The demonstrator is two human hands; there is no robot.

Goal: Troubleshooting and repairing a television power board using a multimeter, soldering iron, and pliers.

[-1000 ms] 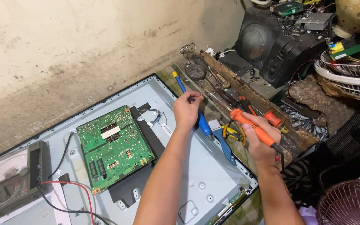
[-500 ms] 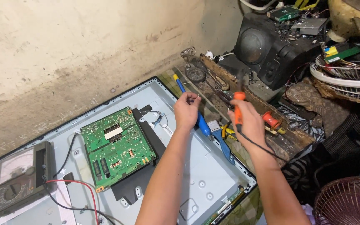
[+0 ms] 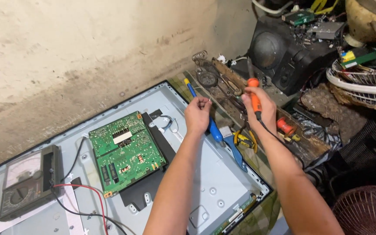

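Observation:
My right hand (image 3: 262,111) grips an orange-handled soldering iron (image 3: 254,96), tip pointing up and away, its cord trailing back along my forearm. My left hand (image 3: 198,114) is raised beside it, its fingers pinched on something thin that I cannot make out. Both hands hover over the right end of a grey metal TV back panel (image 3: 223,174). A green circuit board (image 3: 125,152) sits on the panel to the left of my left arm. A blue-handled screwdriver (image 3: 209,124) lies just behind my left hand.
An analog multimeter (image 3: 29,180) with red and black leads rests at the panel's left end. A wooden board (image 3: 301,139) with pliers, an orange spool and tools lies beyond my hands. A black speaker (image 3: 283,52), wire fan guards (image 3: 362,82) and clutter fill the right.
My right hand has lifted the soldering iron off the wooden board and turned it upright, moving left toward my left hand. The left hand has stayed raised in place.

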